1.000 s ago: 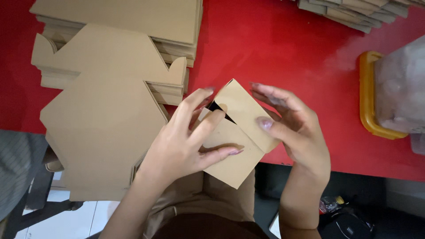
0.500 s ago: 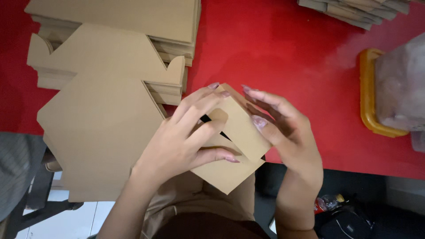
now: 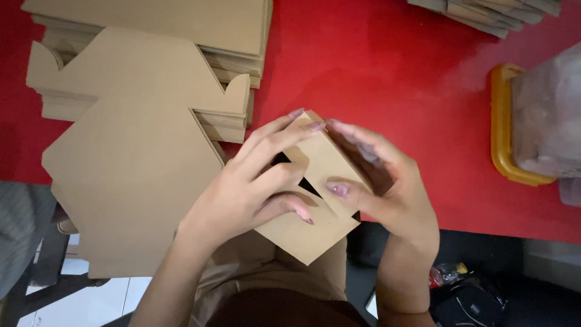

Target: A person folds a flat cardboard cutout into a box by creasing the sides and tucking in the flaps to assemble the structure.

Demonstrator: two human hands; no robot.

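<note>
A small brown cardboard box (image 3: pixel 315 209), partly folded, is held over the near edge of the red table (image 3: pixel 375 66). My left hand (image 3: pixel 251 188) lies over its left side with fingers spread across the top flap. My right hand (image 3: pixel 387 194) grips its right side, thumb pressed on the upper panel. A dark gap shows between the flaps under my fingers.
Stacks of flat brown cardboard blanks (image 3: pixel 139 121) fill the left of the table, one large blank overhanging the near edge. More cardboard (image 3: pixel 490 12) lies at the far right. A yellow-rimmed tray with a clear bag (image 3: pixel 502 133) stands at the right edge.
Both hands have pushed the flaps inward, and the cardboard piece has gone from nearly flat to a closed-up box shape. The hands stayed in about the same spot.
</note>
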